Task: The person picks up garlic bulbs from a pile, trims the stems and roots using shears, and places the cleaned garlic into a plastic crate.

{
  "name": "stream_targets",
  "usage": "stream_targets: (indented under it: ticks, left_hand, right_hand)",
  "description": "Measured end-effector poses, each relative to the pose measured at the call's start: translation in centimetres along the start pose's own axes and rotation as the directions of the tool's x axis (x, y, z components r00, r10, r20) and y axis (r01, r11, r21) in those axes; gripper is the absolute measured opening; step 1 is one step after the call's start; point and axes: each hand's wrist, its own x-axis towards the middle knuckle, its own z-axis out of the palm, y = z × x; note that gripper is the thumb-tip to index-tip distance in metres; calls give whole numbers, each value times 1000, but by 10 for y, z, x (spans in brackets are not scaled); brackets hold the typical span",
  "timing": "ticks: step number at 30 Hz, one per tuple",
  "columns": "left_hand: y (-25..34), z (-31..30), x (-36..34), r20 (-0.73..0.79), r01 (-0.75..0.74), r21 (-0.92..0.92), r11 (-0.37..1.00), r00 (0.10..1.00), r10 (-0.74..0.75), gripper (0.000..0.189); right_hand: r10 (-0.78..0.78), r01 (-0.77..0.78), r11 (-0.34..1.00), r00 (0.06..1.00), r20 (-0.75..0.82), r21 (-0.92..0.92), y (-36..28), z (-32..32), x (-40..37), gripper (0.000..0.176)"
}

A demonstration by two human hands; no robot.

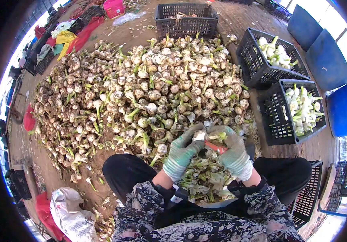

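Observation:
My gloved left hand (pixel 184 152) is closed around a garlic bulb (pixel 198 136), whose white side shows between the fingers. Close beside it, my gloved right hand (pixel 234 150) is closed on a tool with a red handle (pixel 217 148); its blade or tip is hidden. The bulb's greenish stem end (pixel 220 136) lies by the right fingers, and both hands meet around the bulb. Below them, between my knees, is a pile of garlic skins and stem trimmings (pixel 205 173). A large heap of unpeeled garlic (pixel 157 90) spreads just beyond the hands.
Two black crates of cleaned white garlic, a nearer one (pixel 276 117) and a farther one (pixel 258 60), stand at the right. Another black crate (pixel 186 26) sits behind the heap. Blue panels (pixel 328 60) line the right side. A white sack (pixel 70 215) lies at lower left.

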Motion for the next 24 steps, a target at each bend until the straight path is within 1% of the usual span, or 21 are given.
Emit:
stream_targets:
  ticks: [1, 3, 4, 5, 6, 7, 8, 9, 10, 11, 12, 13, 14, 15, 16, 17, 18, 19, 21, 23, 24]
  left_hand:
    - [16, 2, -3, 160, 301, -307, 903, 952, -263, 46]
    - [16, 5, -3, 181, 279, -315, 907, 956, -231, 41]
    - [12, 7, -3, 92, 267, -300, 916, 964, -251, 40]
    - [6, 11, -1, 2, 255, -280, 925, 964, -265, 40]
    - [-27, 12, 4, -188, -50, 186, 981, 978, 85, 39]
    - [-34, 17, 2, -195, -281, 276, 919, 920, 339, 39]
    - [-36, 16, -1, -149, -340, 368, 865, 897, 416, 39]
    - [-30, 18, -5, -94, -395, 453, 799, 870, 483, 38]
    - [-16, 18, -8, -93, -392, 454, 800, 872, 480, 38]
    - [1, 17, -9, -65, -121, 209, 970, 988, 137, 43]
    - [9, 16, -10, 56, 210, -25, 977, 976, -208, 49]
    - [6, 16, -12, 58, 211, -29, 977, 976, -209, 49]
    - [2, 16, -16, 176, 258, -125, 958, 956, -234, 50]
    - [-2, 14, -17, 293, 312, -208, 927, 924, -245, 52]
    - [-3, 10, -13, 292, 308, -206, 929, 925, -243, 52]
    - [-4, 6, -9, 274, 278, -201, 939, 937, -218, 54]
    - [-6, 3, -6, 258, 255, -197, 947, 945, -201, 57]
    - [-6, 0, -3, 249, 233, -188, 954, 951, -183, 60]
    - [0, -2, -1, 221, 195, -152, 969, 962, -159, 64]
    - [2, -4, 1, 184, 81, -224, 971, 982, -39, 64]
    - [5, -5, 2, 175, 109, -136, 985, 981, -84, 61]
  right_hand:
    - [175, -195, 793, 980, 91, 578, 6, -15, -1, 34]
    - [319, -306, 734, 944, 89, 607, 9, -26, -7, 34]
    - [325, -311, 731, 941, 90, 608, 9, -21, -7, 34]
    - [335, -298, 817, 942, 13, 495, 10, -12, -3, 30]
    - [329, -284, 885, 942, -64, 368, 9, -6, 0, 27]
    - [326, -282, 886, 943, -64, 369, 3, -5, 0, 27]
    - [120, -132, 977, 990, -78, -169, -8, -4, -2, 22]
    - [-66, 62, 757, 998, 18, -651, -13, -3, -4, 19]
    - [-63, 59, 758, 998, 17, -649, -9, -5, -3, 19]
    - [60, -87, 968, 991, -122, -234, 1, -10, 2, 16]
    - [231, -183, 953, 954, -190, 243, 16, -18, 6, 13]
    - [407, -201, 719, 898, -168, 666, 35, -29, 8, 10]
    - [527, -222, 716, 794, -303, 662, 81, -50, 9, 14]
    - [500, -444, 865, 810, -307, 235, 79, -57, 11, 25]
    - [465, -500, 835, 865, -188, -232, 92, -56, 3, 28]
    - [483, -394, 646, 874, -50, -654, 107, -50, -14, 31]
    - [247, -66, 516, 966, 74, -854, 96, -32, -34, 39]
    - [435, -128, 637, 874, 218, -760, 86, -32, -35, 39]
    - [661, -324, 556, 731, 171, -765, 54, -37, -16, 37]
    - [736, -117, 391, 635, 234, -913, 43, -45, 0, 32]
    - [541, -49, 585, 767, 345, -810, 37, -51, -1, 33]
